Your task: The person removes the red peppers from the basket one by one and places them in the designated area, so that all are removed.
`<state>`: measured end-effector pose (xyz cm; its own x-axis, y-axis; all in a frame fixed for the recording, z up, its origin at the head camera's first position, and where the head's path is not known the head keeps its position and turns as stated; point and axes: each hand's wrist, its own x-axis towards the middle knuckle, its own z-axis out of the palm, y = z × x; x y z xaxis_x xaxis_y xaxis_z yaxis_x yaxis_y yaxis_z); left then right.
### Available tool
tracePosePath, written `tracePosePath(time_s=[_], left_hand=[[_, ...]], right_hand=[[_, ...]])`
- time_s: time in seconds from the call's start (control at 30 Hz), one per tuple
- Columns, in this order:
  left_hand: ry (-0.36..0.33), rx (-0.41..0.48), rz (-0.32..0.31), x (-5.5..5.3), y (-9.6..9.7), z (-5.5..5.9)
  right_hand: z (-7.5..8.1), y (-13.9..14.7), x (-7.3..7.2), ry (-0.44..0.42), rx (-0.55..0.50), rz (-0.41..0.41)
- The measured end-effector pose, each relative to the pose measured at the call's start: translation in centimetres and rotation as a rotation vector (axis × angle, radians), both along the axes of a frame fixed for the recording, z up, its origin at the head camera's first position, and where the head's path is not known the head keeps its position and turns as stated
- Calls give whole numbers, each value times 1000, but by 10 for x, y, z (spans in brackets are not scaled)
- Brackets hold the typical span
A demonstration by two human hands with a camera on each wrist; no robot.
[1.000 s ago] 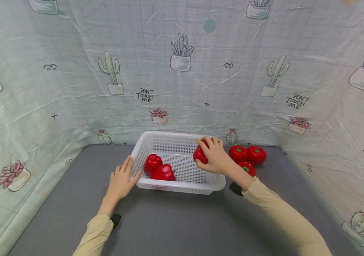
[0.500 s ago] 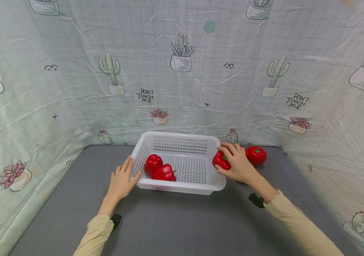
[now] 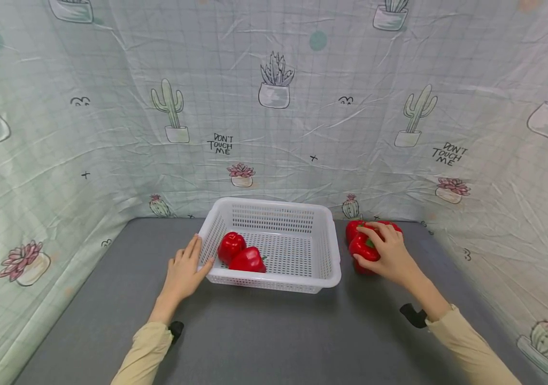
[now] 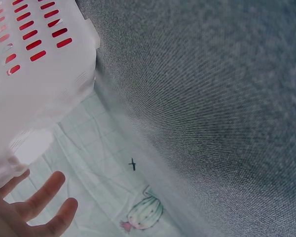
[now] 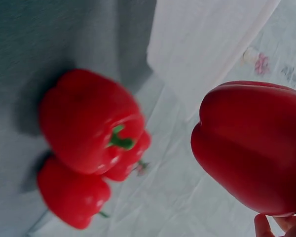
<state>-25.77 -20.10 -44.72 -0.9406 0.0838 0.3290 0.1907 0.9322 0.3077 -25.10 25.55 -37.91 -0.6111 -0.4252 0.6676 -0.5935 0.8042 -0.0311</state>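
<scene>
My right hand (image 3: 394, 261) grips a red bell pepper (image 3: 362, 247) beyond the basket's right side, and this pepper fills the right part of the right wrist view. Behind and below it are three more red bell peppers grouped on the table, the largest-looking pepper (image 5: 91, 121) showing its green stem; in the head view the hand and held pepper partly cover them. My left hand (image 3: 181, 274) rests with extended fingers against the left rim of the white plastic basket (image 3: 274, 279). Two red peppers lie inside at the left, one pepper (image 3: 231, 246) behind another pepper (image 3: 247, 260).
The grey table (image 3: 274, 337) stretches in front of the basket and to both sides. A cactus-print cloth (image 3: 312, 133) hangs behind it and along the left and right edges.
My right hand has carried the pepper from over the basket's right part out past its right rim, to above the group on the table. The left hand and basket stay put.
</scene>
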Motion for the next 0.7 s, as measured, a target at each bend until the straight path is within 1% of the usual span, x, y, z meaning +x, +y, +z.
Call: tracePosePath(time_s=[0.13,0.3,0.4,0.53,0.7], left_hand=[[-5,4,-1,0,0,0],[-3,-4,-3,-1,1,0],[4,-6,-2,-1,1,-1],[3,-2,-1,-1,0,-1],[0,4,-1,-2,0,-2]], right_hand=[[-8,14,1,3,-48,-69],[-19,30,2,-15,-151,-167],[-26,39,0,-12,-192,-210],[-33,50,-3,-4,-226,-258],[-40,60,-8,-4,-229,-326]])
